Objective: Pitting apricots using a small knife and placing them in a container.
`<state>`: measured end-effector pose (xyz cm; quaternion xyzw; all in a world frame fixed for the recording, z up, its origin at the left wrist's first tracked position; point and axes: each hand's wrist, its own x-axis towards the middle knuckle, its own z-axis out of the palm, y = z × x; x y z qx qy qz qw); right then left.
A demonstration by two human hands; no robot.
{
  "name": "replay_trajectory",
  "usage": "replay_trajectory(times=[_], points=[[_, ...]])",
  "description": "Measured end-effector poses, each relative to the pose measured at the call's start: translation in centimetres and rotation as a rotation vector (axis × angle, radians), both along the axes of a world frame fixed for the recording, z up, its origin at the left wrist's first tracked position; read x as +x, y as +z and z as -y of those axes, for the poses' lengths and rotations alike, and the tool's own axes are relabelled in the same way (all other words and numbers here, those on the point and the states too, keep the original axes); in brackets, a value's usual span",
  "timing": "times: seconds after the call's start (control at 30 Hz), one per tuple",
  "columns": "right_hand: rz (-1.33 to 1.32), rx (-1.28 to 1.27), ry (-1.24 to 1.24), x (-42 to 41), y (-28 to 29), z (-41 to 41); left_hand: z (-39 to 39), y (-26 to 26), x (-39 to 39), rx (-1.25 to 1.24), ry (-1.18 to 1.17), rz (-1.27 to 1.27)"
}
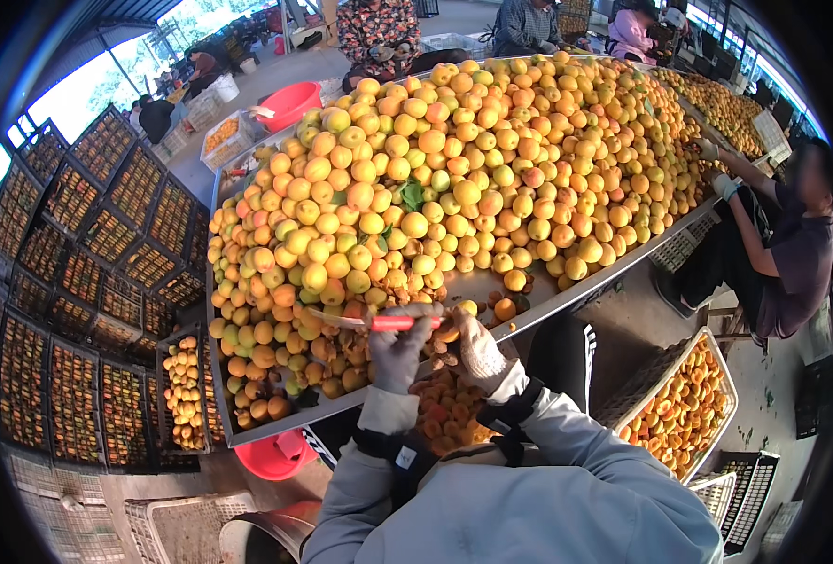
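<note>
A large heap of whole apricots [458, 169] covers a metal-rimmed table [571, 299] before me. My left hand [397, 352], in a grey glove, is closed on the red handle of a knife [391, 323]; its blade points left over the fruit. Close beside it, my right hand [478, 351], in a pale knitted glove, has an orange apricot piece [447, 331] at its fingertips; the fingers partly hide it. Brown pits or scraps [443, 356] lie just below the hands. Under them, at my lap, halved apricots [448, 412] fill a container whose edges are mostly hidden.
A crate of halved apricots [680, 402] stands at right, near a seated co-worker [776, 247] whose gloved hands reach the heap. Stacked black crates [71, 366] are at left. A red basin [275, 455] sits under the table corner; another red basin [291, 104] is beyond. Other people sit across.
</note>
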<state>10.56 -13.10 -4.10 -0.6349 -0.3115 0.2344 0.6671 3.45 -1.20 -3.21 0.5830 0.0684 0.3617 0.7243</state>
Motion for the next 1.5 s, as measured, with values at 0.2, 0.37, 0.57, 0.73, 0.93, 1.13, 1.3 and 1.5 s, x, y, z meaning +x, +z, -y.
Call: replay_trajectory(times=[0.2,0.37,0.57,0.73,0.93,1.13,1.3,1.5], points=[[0.006,-0.077,0.175,-1.1,-1.1,-1.2,-3.9,-4.5,1.3,-0.356,0.052,-0.072],[0.184,-0.314,0.359,-0.3,-2.2,2.1,-4.5,-3.0,-0.5,-0.312,0.186,-0.124],[0.421,-0.615,0.29,2.8,4.5,1.7,-3.8,-1.2,-3.9,-0.286,0.207,-0.188],[1.031,-1.022,0.373,9.1,-0.3,-1.6,-1.7,0.4,-4.2,-0.147,0.164,-0.226],[0.314,-0.65,0.31,9.6,1.6,-1.5,-0.2,1.5,-5.8,0.146,0.182,-0.46],[-0.03,-0.13,0.413,7.0,0.2,1.4,2.8,2.7,-5.8,0.065,-0.074,-0.435],[-0.426,0.215,0.212,5.4,-4.9,0.5,5.2,4.4,-5.2,-0.005,-0.208,-0.47],[0.291,-0.077,-0.092,1.1,2.3,0.2,4.5,0.4,-5.9,0.362,-0.061,-0.393]])
